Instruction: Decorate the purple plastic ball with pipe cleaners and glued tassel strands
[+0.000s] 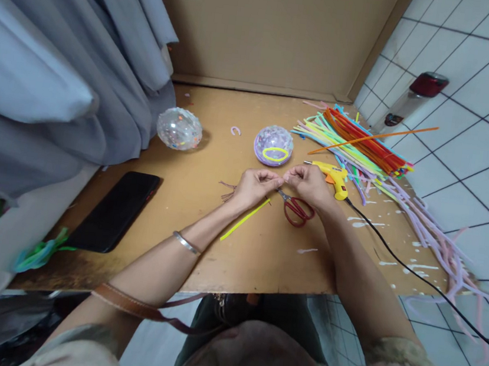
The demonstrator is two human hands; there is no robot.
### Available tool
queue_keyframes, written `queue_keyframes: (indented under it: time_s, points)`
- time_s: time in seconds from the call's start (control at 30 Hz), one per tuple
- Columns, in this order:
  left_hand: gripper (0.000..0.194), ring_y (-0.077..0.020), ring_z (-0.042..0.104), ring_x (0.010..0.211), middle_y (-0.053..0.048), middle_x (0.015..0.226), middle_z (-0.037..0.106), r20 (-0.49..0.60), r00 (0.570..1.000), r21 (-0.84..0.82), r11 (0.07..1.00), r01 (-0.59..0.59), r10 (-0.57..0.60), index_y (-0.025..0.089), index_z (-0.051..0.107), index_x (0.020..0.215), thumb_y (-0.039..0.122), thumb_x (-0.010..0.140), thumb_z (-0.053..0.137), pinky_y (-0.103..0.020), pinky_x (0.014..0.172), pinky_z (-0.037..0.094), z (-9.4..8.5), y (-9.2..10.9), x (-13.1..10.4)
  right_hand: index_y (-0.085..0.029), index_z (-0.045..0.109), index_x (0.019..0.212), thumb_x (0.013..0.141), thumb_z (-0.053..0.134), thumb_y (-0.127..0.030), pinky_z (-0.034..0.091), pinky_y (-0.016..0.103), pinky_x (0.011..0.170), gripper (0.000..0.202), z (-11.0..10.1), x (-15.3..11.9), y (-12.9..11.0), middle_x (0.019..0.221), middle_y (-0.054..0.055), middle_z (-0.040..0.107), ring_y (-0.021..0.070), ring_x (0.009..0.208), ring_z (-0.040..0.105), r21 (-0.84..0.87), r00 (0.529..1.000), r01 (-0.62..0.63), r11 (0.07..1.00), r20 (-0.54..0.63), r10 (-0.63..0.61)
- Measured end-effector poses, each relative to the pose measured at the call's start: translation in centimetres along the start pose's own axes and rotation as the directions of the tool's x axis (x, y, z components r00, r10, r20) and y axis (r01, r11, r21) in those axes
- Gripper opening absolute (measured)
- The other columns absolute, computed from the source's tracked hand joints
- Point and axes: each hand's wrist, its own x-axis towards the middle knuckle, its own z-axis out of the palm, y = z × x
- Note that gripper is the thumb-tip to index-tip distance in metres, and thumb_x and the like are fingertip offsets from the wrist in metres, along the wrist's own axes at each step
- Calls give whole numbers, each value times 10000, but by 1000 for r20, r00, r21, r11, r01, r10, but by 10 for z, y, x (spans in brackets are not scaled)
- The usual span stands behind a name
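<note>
My left hand (255,188) and my right hand (310,185) meet fingertip to fingertip over the table, both closed in a pinch. Whatever lies between the fingers is too small to make out. Under them are red-handled scissors (298,211), their blades partly hidden by my left hand. A yellow pipe cleaner (244,220) lies slantwise beside my left wrist. Just beyond the hands sits a clear ball with purple around it (274,136), with a yellow loop (275,154) on its near side. Thin brown strands (226,193) lie left of my left hand.
Another clear ball (180,129) and a small pale curved piece (235,130) are at the back. A black phone (114,211) lies left. Right are a yellow glue gun (336,179) with a trailing cord (396,258) and bundled pipe cleaners (361,141). A grey curtain (119,72) hangs left.
</note>
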Motion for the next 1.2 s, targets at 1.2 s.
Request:
queue_keyframes:
  time_s: [1.2]
  points:
    - [308,-63,479,490,17,569,601,7,999,-259,964,53,-53,137,697,725,384,659,868,-227,516,391,6,3,-1,-172,644,606,643,654,-260,422,248,596,96,7,2,3,614,-6,634,112,581,526,192,997,32,981,-76,-18]
